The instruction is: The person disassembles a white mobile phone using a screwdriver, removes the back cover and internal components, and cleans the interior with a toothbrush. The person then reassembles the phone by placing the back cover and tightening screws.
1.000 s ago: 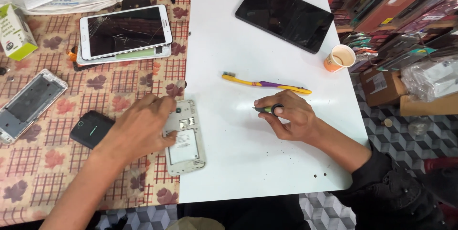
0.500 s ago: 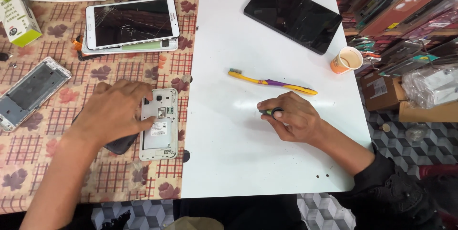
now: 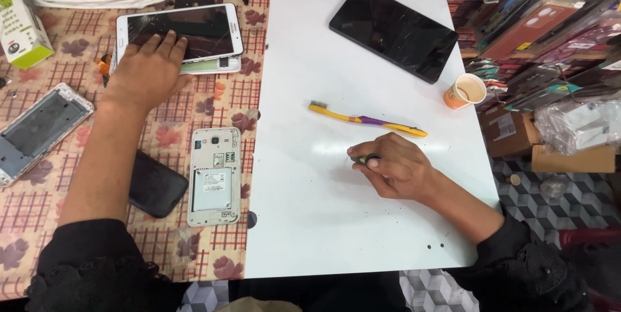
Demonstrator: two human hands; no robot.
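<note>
Two hands work apart here, and only the left hand [image 3: 150, 69] has shifted since half a second ago: then it lay over the opened white phone [image 3: 214, 175], and now it has reached away to the far cracked white tablet [image 3: 183, 32], palm down and fingers spread flat on the glass, closing on nothing. The phone lies uncovered, back side up with its insides showing, on the patterned tablecloth [image 3: 39, 208], just beside a black phone cover [image 3: 155, 184] that the left forearm partly hides. The right hand [image 3: 392, 168] stays where it was on the white tabletop [image 3: 310, 221], fingers curled shut around a small green-and-black tool [image 3: 366, 158], wrist resting on the board. Just beyond it lies a yellow and purple toothbrush [image 3: 367, 119], bristles to the left. To the left edge sits an empty phone frame [image 3: 39, 129]. Farther off, a black tablet [image 3: 392, 32] lies slantwise on the white top, and a paper cup [image 3: 466, 90] stands at its right edge. Crowded shelves of packaged goods [image 3: 550, 21] fill the right side above a chequered floor [image 3: 550, 182].
</note>
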